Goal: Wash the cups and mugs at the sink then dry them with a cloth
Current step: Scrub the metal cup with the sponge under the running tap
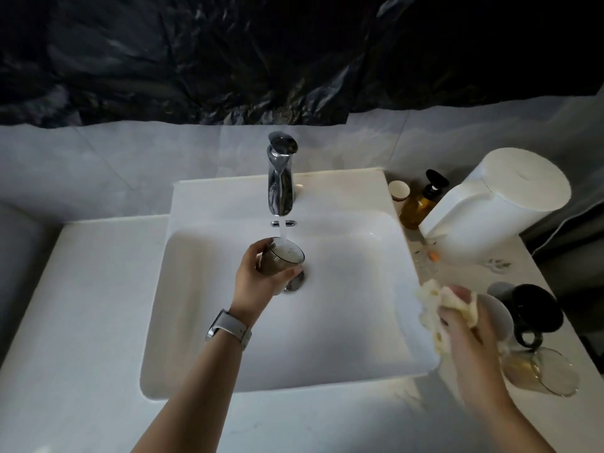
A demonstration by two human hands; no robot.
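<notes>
- The glass cup (283, 260) is what we see first in the head view: smoky and see-through, it tilts with its mouth toward the tap, over the middle of the white sink (343, 371), just above the drain.
- Our left hand (261, 276) holds that cup, fingers curled round its side and the thumb on the near edge; a pale watch (228, 328) sits on the wrist.
- A stream of water (282, 230) falls from the chrome tap (280, 178) straight into the cup's mouth.
- Our right hand (464, 318) grips a cream-yellow cloth (438, 308), bunched in the curled fingers, above the sink's right rim; the hand is blurred.
- On the table (81, 305) to the right of the sink we see a white mug (500, 313) partly behind the right hand, a black mug (536, 308) lying tipped just beside it, and a clear glass (545, 371) on its side nearer to us.
- Farther back on that side stand a small paper cup (399, 190), an amber pump bottle (420, 204) and a large white paper roll (500, 201), close together.
- Dark crumpled plastic sheeting (228, 53) covers the wall above the pale tiles.
</notes>
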